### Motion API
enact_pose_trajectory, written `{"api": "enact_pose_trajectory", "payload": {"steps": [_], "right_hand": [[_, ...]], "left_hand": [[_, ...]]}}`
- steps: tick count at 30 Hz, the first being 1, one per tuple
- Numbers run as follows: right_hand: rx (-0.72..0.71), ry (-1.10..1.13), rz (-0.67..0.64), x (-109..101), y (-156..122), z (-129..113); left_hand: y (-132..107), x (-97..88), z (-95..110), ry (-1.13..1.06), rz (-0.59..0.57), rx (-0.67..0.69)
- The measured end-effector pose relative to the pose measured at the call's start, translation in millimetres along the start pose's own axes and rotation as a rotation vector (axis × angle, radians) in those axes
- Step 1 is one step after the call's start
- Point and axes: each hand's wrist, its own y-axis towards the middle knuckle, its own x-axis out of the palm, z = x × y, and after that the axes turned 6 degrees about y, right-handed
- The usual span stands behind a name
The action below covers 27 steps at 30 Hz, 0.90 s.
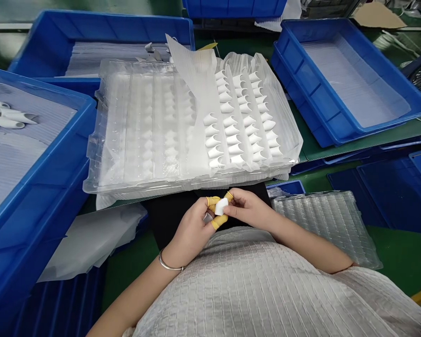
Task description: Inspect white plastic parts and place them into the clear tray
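In front of my body, both hands meet around a small white curved plastic piece (221, 206). My left hand (191, 227), with yellow finger cots on its fingertips, grips the piece from the left. From the other side my right hand (249, 208) pinches it between thumb and fingers; a yellow cot covers one of its fingertips. A second pale piece (207, 217) shows partly under my left fingers. Just beyond my hands lies a clear plastic tray (107, 188). Rows of similar white pieces (233, 139) stand in its right side, while a translucent sheet (196, 77) covers the left rows.
Blue bins stand at the left (80, 105), back left (126, 23) and right (323, 114). Loose white pieces (7, 117) lie in the left bin. A stack of clear trays (331, 224) is low on my right. Translucent sheets (91, 243) hang below the table at left.
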Motion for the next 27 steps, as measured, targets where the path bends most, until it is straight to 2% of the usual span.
{"api": "enact_pose_trajectory", "payload": {"steps": [3, 5, 7, 13, 18, 22, 27], "right_hand": [[-0.001, -0.117, 0.082, 6, 1, 1], [-0.034, -0.148, 0.100, 7, 2, -1], [-0.042, -0.092, 0.077, 7, 2, -3], [0.072, 0.162, 0.062, 3, 4, 3], [0.070, 0.215, 0.059, 4, 4, 3], [0.039, 0.126, 0.063, 9, 1, -5], [-0.013, -0.184, 0.091, 9, 0, -15]], "left_hand": [[0, 0.9, 0, 0.138, 0.012, 0.068], [0, 0.5, 1, 0.156, 0.008, 0.097], [-1, -0.2, 2, 0.118, -0.001, 0.086], [-2, -0.5, 2, 0.035, -0.007, 0.025], [-3, -1.8, 0, 0.013, 0.004, 0.008], [-2, -3.2, -1, 0.064, 0.028, 0.010], [0, -5.9, -4, 0.154, 0.045, 0.081]]}}
